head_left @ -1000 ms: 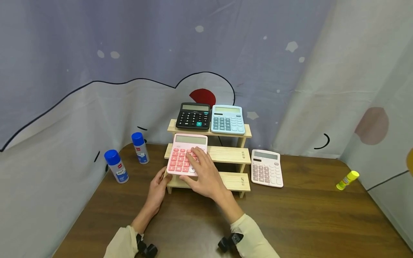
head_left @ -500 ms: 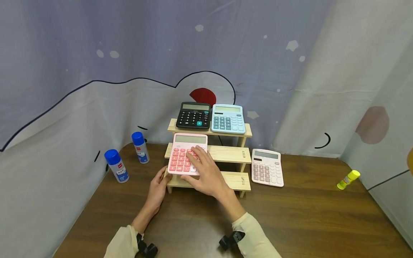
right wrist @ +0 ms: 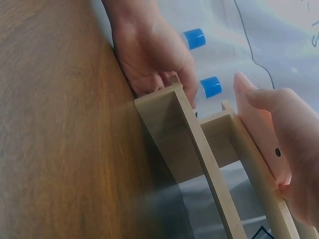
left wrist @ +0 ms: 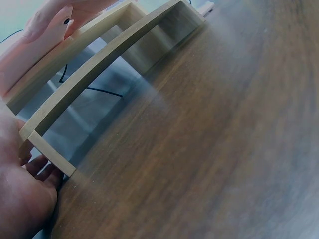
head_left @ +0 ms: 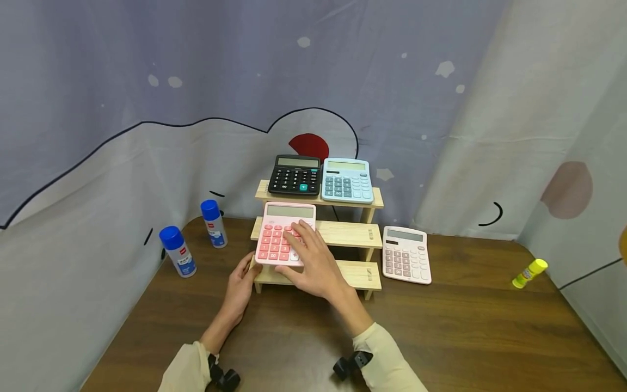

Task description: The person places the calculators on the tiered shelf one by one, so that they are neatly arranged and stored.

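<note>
The pink calculator [head_left: 277,234] lies tilted on the middle step of a three-step wooden rack [head_left: 349,234], its lower edge jutting out over the bottom step. Spread over its lower right keys, my right hand [head_left: 315,265] holds it, thumb at the lower edge; the right wrist view shows fingertips at its side. My left hand [head_left: 238,288] grips the left end of the bottom step, fingers bent behind the rack's leg [left wrist: 52,154] in the left wrist view. A black calculator [head_left: 295,175] and a light blue calculator [head_left: 346,181] stand side by side on the top step.
A pale pink calculator [head_left: 405,255] lies on the table [head_left: 465,326] right of the rack. Two blue-capped spray cans [head_left: 177,251] stand to the left. Far right is a yellow glue stick [head_left: 529,273]. A patterned curtain [head_left: 220,65] closes off the back.
Both hands, the pink calculator and the rack keep their places. Only a very slight shift of the whole head view is visible.
</note>
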The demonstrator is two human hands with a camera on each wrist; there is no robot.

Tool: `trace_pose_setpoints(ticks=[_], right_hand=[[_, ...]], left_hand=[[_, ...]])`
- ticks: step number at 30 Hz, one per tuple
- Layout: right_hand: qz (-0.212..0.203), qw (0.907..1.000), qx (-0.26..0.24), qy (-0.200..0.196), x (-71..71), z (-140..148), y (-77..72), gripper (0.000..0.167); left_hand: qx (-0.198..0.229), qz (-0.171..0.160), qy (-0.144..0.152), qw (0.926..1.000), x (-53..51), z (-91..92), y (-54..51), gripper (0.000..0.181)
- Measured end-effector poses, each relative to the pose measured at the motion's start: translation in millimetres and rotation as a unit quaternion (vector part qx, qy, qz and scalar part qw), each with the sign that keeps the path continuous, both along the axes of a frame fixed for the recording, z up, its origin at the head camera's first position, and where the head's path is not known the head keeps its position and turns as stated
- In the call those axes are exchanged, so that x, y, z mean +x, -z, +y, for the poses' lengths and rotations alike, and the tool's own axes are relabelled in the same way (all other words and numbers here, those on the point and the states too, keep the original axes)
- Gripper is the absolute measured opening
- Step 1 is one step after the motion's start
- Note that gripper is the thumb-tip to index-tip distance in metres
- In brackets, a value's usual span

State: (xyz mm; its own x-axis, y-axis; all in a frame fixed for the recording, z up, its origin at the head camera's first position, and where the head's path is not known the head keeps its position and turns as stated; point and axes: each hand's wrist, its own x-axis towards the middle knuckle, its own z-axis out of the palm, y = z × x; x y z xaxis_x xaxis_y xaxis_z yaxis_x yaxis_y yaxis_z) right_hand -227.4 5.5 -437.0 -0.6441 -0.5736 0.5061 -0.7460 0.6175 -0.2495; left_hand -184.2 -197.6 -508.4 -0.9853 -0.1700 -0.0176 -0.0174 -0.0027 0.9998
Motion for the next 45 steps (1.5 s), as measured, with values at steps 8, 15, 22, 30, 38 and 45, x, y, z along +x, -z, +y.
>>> trace_pose_setpoints(ticks=[8, 15, 22, 30, 38, 45], right_hand=[[0.001, 0.9999, -0.016, 0.006, 0.6, -2.2, -0.6, 0.077], [0.009, 0.9998, -0.016, -0.007, -0.1, -0.2, -0.9, 0.077], [0.0, 0.9999, -0.015, -0.002, 1.4, -0.8, -1.2, 0.077], [-0.003, 1.0, -0.007, 0.002, 4.7, 0.4, -1.8, 0.078], [0.01, 0.9981, -0.057, 0.022, 5.2, 20.5, -9.6, 0.069], [0.095, 0.9896, -0.108, 0.003, -4.0, 72.2, -8.0, 0.049]], left_hand=[[-0.006, 0.003, 0.0, 1.0, -3.8, -1.2, -0.9, 0.056], [-0.009, 0.002, -0.001, 1.0, -2.9, -2.7, -0.4, 0.055], [-0.013, 0.001, 0.002, 0.9999, -1.5, -3.4, -1.4, 0.054], [-0.009, 0.001, 0.0, 1.0, -1.9, -3.8, -1.7, 0.055], [-0.009, -0.002, -0.006, 0.9999, -0.9, -4.7, -0.9, 0.054], [-0.003, -0.002, -0.008, 1.0, -1.7, -1.4, 0.8, 0.056]])
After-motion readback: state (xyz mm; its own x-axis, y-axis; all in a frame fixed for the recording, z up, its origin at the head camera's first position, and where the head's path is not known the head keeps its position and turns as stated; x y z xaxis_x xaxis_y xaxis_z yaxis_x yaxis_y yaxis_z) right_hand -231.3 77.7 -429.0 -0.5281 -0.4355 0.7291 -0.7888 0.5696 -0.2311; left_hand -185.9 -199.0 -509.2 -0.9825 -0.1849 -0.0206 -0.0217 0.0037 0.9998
